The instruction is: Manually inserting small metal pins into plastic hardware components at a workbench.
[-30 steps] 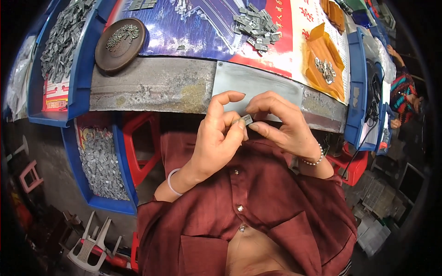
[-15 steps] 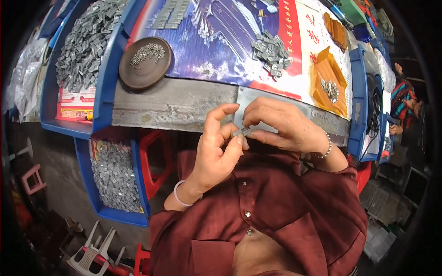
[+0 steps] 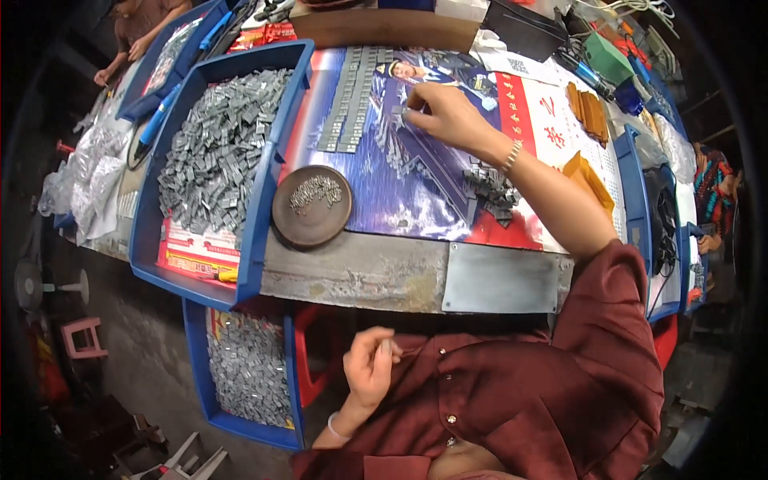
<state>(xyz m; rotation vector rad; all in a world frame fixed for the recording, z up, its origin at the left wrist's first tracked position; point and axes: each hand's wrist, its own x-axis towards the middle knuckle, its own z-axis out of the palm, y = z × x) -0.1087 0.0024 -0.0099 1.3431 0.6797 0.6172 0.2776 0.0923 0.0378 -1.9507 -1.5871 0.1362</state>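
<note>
My right hand (image 3: 440, 114) is stretched far out over the printed poster sheet (image 3: 416, 188) on the bench. Its fingertips pinch a small grey metal piece, set down at the end of the rows of grey metal pieces (image 3: 352, 96) laid on the sheet. My left hand (image 3: 370, 370) hangs back near my lap below the bench edge, its fingers curled together with nothing visible in them. A loose pile of metal parts (image 3: 488, 188) lies under my right forearm.
A brown round dish (image 3: 312, 208) with small pins sits near the front edge. A blue tray (image 3: 268, 172) of grey metal pieces stands left, another blue tray (image 3: 292, 384) is below the bench. Orange pieces (image 3: 588, 112) lie right. Another person's hands (image 3: 128, 52) work far left.
My hands have come apart from in front of my chest. The right one has reached out to the rows on the poster with the small piece, and the left one has dropped toward my lap.
</note>
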